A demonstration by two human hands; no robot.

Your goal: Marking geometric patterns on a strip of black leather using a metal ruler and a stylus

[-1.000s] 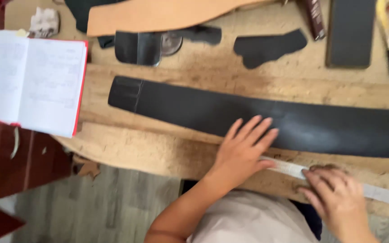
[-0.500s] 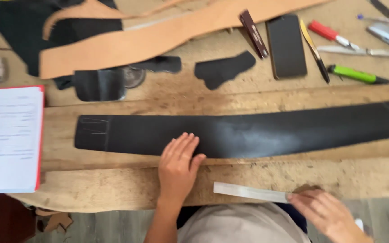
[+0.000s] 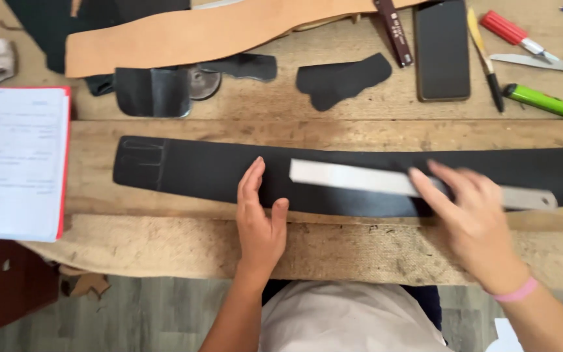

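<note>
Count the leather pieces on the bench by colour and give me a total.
Black: 5, namely the long strip under the left hand and steel ruler, a folded piece, two small offcuts, and a dark sheet at the top left corner.
Tan: 1, the curved strip.
Total: 6.
</note>
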